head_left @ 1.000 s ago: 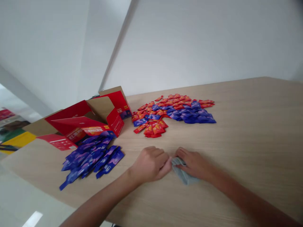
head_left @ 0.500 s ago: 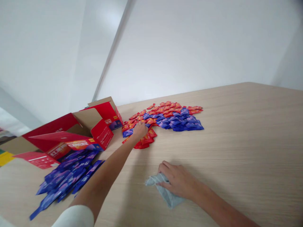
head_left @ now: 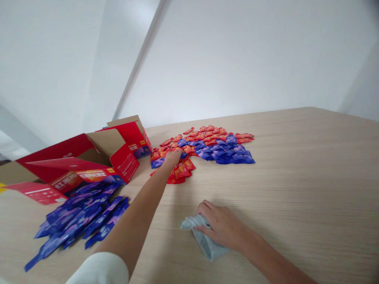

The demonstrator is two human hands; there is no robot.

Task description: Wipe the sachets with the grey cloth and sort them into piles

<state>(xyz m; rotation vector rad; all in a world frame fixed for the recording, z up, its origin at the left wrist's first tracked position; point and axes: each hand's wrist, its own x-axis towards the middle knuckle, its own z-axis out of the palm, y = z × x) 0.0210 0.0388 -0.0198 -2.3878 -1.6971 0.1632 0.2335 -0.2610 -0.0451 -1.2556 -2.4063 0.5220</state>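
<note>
- Head view: the right hand (head_left: pixel 222 225) is closed around a bunched grey cloth (head_left: pixel 205 242) on the near part of the table (head_left: pixel 296 177).
- Left hand (head_left: pixel 174 157) is among the red packets (head_left: pixel 181 173); its fingertips are hidden, so its grip cannot be told.
- So far, the cloth is in hand; many packets lie out, none seen lifted clear.
- The cloth's rolled end points left; its long axis seems to slant from there towards the near right.
</note>
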